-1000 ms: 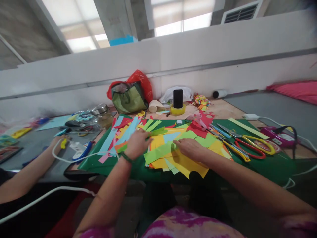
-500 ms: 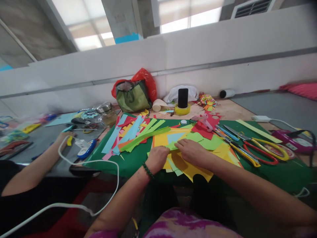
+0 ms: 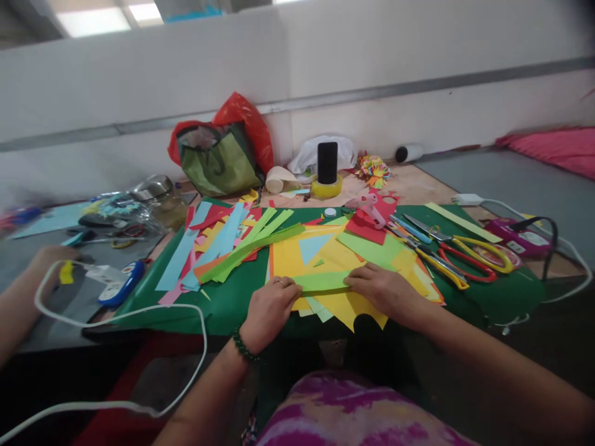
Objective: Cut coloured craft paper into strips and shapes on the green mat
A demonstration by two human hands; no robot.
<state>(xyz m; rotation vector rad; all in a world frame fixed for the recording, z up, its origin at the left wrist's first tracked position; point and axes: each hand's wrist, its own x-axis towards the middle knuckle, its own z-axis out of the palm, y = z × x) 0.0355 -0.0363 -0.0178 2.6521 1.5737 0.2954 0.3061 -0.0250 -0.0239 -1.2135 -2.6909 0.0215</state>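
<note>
A light green paper strip (image 3: 323,282) lies across a pile of yellow and green paper sheets (image 3: 334,254) near the front edge of a dark green mat (image 3: 232,300). My left hand (image 3: 269,310) pinches the strip's left end, and my right hand (image 3: 383,291) pinches its right end. A beaded bracelet circles my left wrist. Left of the sheets lies a heap of coloured paper strips (image 3: 223,244) in blue, green, red and pink.
Red and yellow scissors (image 3: 465,254) and pens lie right of the sheets. A green bag (image 3: 214,161), a yellow tape roll under a black cylinder (image 3: 326,173) and a purple device (image 3: 523,238) stand around. Another person's hand (image 3: 44,263) rests by a white cable (image 3: 121,316) at left.
My left hand came back from the strip heap to the sheets. Both hands now grip the ends of a green strip. The camera tilted down.
</note>
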